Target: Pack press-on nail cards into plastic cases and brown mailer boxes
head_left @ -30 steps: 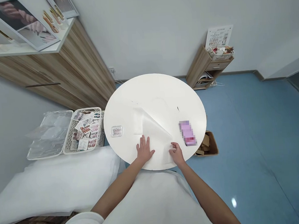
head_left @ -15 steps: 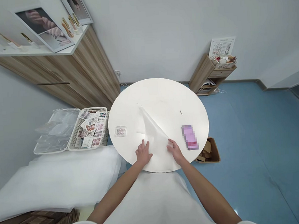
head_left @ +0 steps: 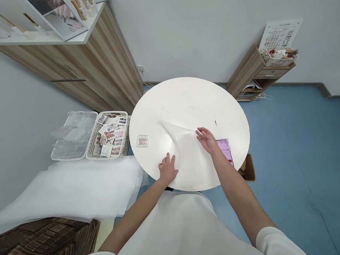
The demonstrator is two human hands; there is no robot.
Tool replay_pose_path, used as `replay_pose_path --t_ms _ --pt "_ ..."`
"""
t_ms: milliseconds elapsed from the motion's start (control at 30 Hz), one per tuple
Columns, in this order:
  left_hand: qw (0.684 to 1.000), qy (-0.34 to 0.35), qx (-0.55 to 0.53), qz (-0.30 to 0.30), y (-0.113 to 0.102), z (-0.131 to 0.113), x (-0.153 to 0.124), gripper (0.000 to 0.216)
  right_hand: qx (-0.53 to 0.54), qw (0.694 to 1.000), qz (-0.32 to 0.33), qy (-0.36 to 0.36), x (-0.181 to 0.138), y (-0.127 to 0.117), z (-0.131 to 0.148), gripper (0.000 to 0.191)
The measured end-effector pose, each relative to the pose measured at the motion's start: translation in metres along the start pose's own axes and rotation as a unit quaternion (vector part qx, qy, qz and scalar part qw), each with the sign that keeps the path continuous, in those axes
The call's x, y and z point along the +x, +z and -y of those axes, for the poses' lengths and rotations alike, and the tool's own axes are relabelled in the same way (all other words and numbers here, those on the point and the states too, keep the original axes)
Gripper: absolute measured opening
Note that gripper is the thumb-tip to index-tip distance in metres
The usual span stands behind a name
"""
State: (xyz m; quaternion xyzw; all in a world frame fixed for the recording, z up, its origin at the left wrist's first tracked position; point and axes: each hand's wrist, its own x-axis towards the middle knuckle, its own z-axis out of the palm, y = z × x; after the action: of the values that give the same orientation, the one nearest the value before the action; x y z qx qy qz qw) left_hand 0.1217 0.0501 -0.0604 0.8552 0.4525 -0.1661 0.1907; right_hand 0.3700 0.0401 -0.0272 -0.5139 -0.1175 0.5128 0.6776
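A thin white translucent sheet lies on the round white table, its far edge lifted in a soft fold. My left hand rests with fingers spread at the sheet's left side, close to the table's near edge. With my right hand I pinch the sheet's upper right corner between thumb and fingers, just above the tabletop. Left of the sheet is a small clear case of press-on nails. A phone with a pink screen lies partly behind my right wrist.
White baskets stand left of the table: one holds packaged nail sets, another clear plastic packaging. Below them is a stack of white sheets. A cardboard box sits under the table's right edge, and a wooden cabinet stands behind.
My right hand has moved away from me and to the right, pulling the sheet's corner with it and opening the fold wider. My left hand stays near the same spot on the table.
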Motion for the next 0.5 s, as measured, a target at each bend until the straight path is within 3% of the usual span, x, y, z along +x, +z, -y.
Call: replay_pose_path --t_ms 200,267,400,500 --pt "1.000 -0.004 0.000 0.002 -0.001 0.001 -0.002 0.068 -0.105 0.988 -0.073 0.089 0.000 0.002 -0.020 0.038" --pt "1.000 -0.002 0.002 -0.001 0.000 0.001 -0.003 0.067 -0.108 0.987 -0.079 0.088 0.007 0.005 -0.023 0.045" --pt "1.000 -0.001 0.005 -0.010 0.002 0.002 -0.003 0.068 -0.081 0.994 -0.075 -0.024 0.033 0.010 -0.009 0.045" --pt "1.000 -0.006 0.008 -0.009 0.003 0.002 -0.003 0.070 -0.112 0.980 -0.095 -0.133 0.044 0.002 0.002 0.039"
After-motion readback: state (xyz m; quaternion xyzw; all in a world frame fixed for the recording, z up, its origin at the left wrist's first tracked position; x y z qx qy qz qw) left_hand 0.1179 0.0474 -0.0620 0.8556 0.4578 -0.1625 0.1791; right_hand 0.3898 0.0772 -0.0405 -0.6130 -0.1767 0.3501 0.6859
